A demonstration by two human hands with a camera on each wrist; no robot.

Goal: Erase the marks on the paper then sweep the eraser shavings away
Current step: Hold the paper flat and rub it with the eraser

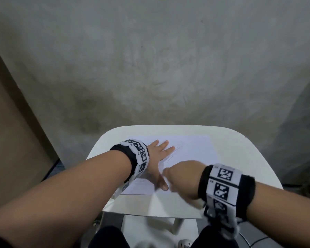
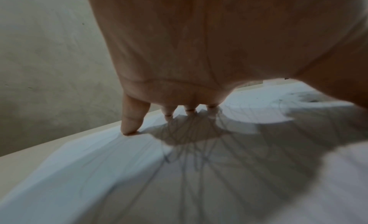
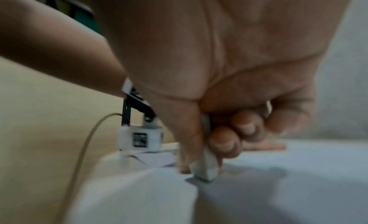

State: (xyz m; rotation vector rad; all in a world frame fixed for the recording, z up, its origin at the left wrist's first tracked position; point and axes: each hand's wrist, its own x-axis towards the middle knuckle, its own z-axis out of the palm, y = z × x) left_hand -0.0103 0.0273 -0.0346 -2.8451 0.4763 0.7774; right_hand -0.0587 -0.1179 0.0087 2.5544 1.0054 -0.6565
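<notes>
A white sheet of paper with faint pencil marks lies on a small white table. My left hand lies flat on the sheet's left part with fingers spread, holding it down; in the left wrist view its fingertips press the paper. My right hand is blurred near the sheet's front edge. In the right wrist view it pinches a white eraser between thumb and curled fingers, and the eraser's tip touches the paper. Dark shavings lie on the sheet's far right.
The table stands against a grey concrete wall. A brown panel rises at the left. The table's front edge is close to my knees. A thin cable hangs from the left wrist band.
</notes>
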